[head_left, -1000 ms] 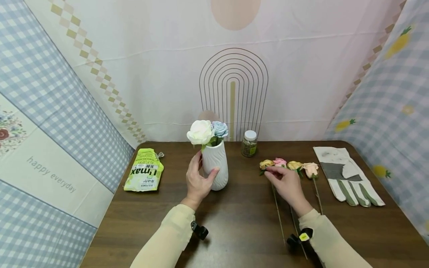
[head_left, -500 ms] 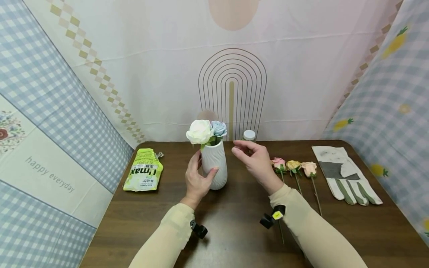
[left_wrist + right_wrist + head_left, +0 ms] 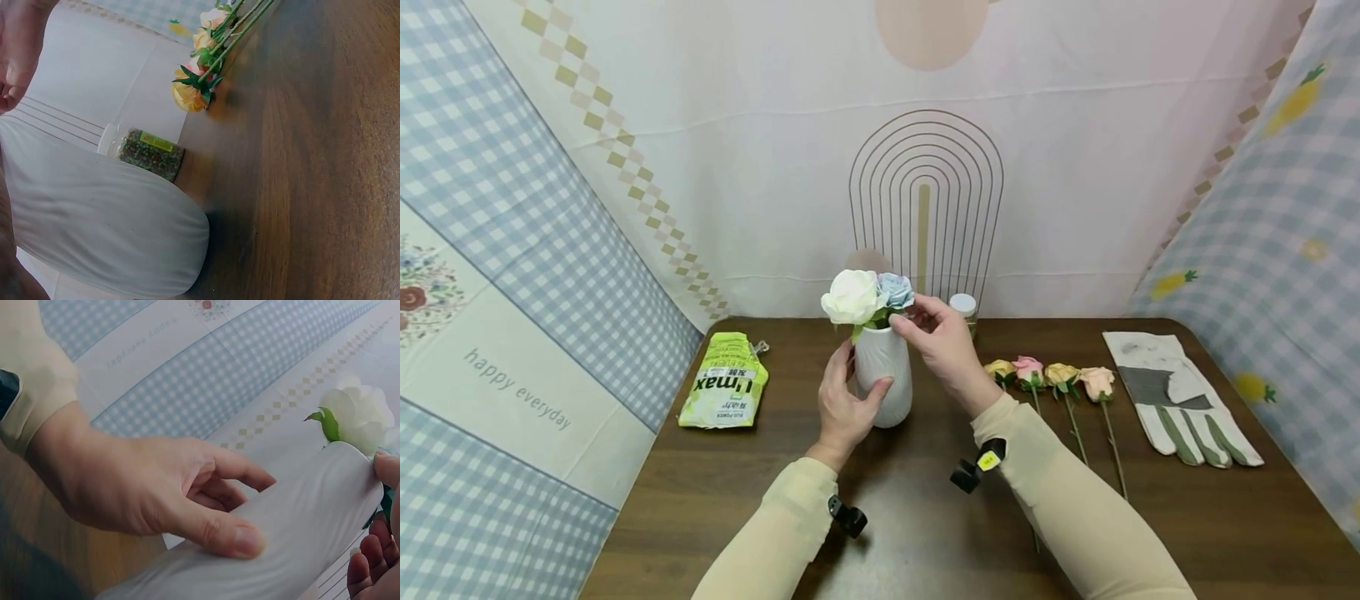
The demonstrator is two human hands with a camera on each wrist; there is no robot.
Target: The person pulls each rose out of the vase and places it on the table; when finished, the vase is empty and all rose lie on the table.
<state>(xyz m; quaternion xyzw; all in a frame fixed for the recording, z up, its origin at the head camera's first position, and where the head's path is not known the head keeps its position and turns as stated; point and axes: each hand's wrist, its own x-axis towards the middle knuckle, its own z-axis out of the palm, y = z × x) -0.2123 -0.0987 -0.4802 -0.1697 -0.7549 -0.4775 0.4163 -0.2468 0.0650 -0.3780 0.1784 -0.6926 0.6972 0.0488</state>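
Observation:
A white ribbed vase (image 3: 882, 375) stands on the table, with a white rose (image 3: 853, 297) and a light blue rose (image 3: 896, 291) in its mouth. My left hand (image 3: 847, 408) grips the vase from its left side, thumb across the front; the right wrist view shows this thumb (image 3: 231, 536) on the ribbed wall. At the vase's rim, my right hand (image 3: 946, 346) has thumb and fingers around the base of the blue rose, thumb in front. Its fingertips are partly hidden behind the bloom. In the right wrist view, green leaves (image 3: 386, 503) show beside its curled fingers.
Right of the vase lie several roses: yellow (image 3: 1000, 369), pink (image 3: 1028, 369), another yellow (image 3: 1062, 377) and peach (image 3: 1098, 383). A jar of pellets (image 3: 151, 152) stands behind my right hand. A work glove (image 3: 1180, 396) lies far right, a green-white pouch (image 3: 724, 383) left.
My right hand has left the yellow rose on the right, moved left with nothing visible in it, and come to the blue rose. My left hand has stayed on the vase.

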